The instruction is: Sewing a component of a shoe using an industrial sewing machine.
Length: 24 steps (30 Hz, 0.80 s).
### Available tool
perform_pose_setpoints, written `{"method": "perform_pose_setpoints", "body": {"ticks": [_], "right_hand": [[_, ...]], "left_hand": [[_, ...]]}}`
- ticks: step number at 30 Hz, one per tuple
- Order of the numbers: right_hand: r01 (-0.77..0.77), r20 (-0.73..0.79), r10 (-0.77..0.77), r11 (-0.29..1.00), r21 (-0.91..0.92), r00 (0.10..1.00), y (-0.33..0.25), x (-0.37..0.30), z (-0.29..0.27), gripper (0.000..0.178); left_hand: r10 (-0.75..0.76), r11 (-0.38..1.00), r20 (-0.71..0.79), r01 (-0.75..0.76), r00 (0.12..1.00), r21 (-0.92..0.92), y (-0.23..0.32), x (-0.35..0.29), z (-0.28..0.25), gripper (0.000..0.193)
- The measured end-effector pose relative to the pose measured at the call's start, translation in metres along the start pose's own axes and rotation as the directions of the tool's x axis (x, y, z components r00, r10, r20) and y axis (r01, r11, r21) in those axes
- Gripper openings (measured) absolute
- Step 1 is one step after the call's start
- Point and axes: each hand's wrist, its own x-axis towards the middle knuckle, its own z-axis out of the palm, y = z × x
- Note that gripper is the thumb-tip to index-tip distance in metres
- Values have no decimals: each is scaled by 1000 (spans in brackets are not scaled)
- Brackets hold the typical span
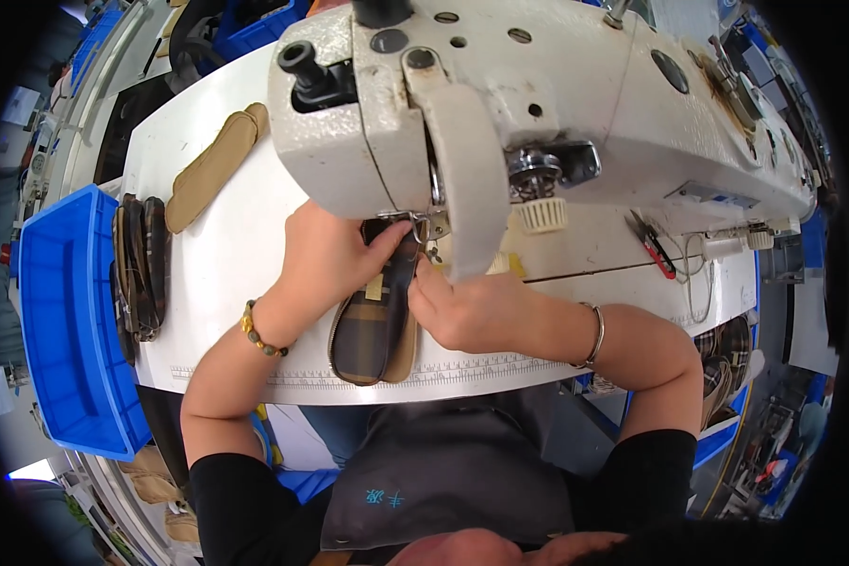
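Head view: dark plaid piece [360,335] at the sewing machine [575,104]

Item, the plaid piece: elongated, round-ended, with a tan layer showing along its right side. I find it lying on the white worktop [222,292], far end beneath the machine head, near end across a printed ruler scale [481,364].

Item, left hand [335,250]: thumb laid on the piece close to the needle area; how tightly this grip is closed I cannot tell (the fingers are mostly hidden from me). Beaded bracelet [252,330] at the wrist.

Item, right hand [457,307]: grip nearly closed, thumb and forefinger pinching the right edge of the piece. Metal bangle [596,335] at the wrist.

Item, worktop left: one stack of plaid pieces [141,269] at the edge, beside a blue bin [75,311]; a tan panel [219,170] lies farther back.

Item, worktop right: red-handled snips [658,253], well apart from both hands.
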Motion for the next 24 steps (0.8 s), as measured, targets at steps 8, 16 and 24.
{"method": "perform_pose_setpoints", "body": {"ticks": [8,16,24], "right_hand": [[-74,47,71,995,72,996,-5,0,-7,17],[-148,75,139,982,122,987,-5,1,-12,10],[-155,65,151,986,62,986,3,0,-11,9]], "left_hand": [[320,947,-33,-318,947,45,8,-29,6,27],[323,946,-34,-323,946,-6,8,-28,12,26],[238,970,107,-229,965,-85,9,-26,-7,33]]}}
